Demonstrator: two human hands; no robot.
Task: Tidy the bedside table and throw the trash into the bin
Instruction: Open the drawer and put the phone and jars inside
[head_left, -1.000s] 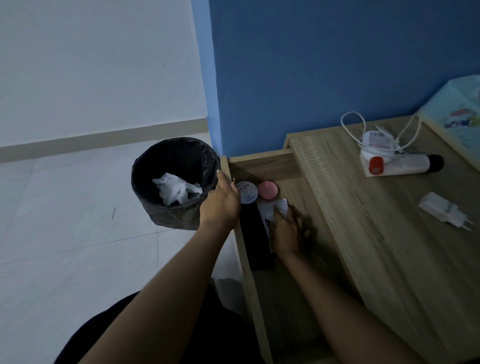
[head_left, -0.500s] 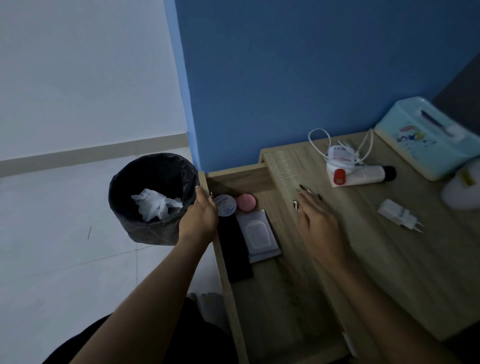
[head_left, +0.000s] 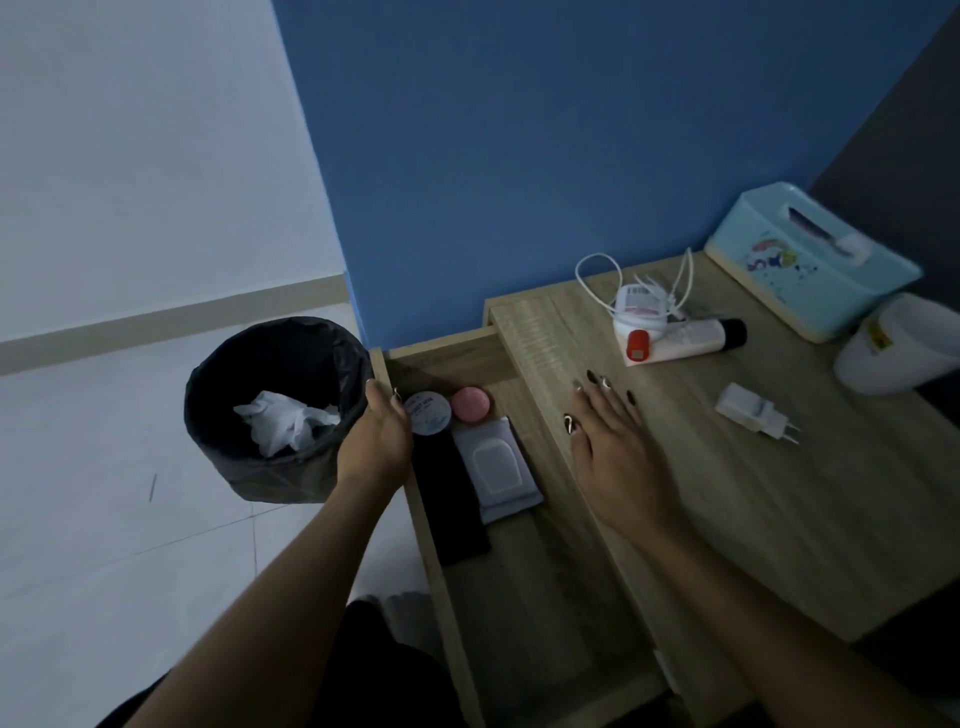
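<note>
The wooden bedside table has its drawer pulled out. My left hand grips the drawer's front left edge. My right hand hovers flat and empty over the tabletop's left part, fingers apart. Inside the drawer lie a white round tin, a pink round tin, a pack of wet wipes and a black flat item. The black bin stands on the floor left of the drawer, with crumpled white tissue inside.
On the tabletop lie a white jar with a coiled cable, a white tube with a black cap, a small red-capped item, a white charger plug, a light blue tissue box and a white rounded object. A blue wall stands behind.
My right hand left the wipes pack in the drawer, rose out and moved right over the tabletop. My left hand stayed on the drawer edge. The view shifted right.
</note>
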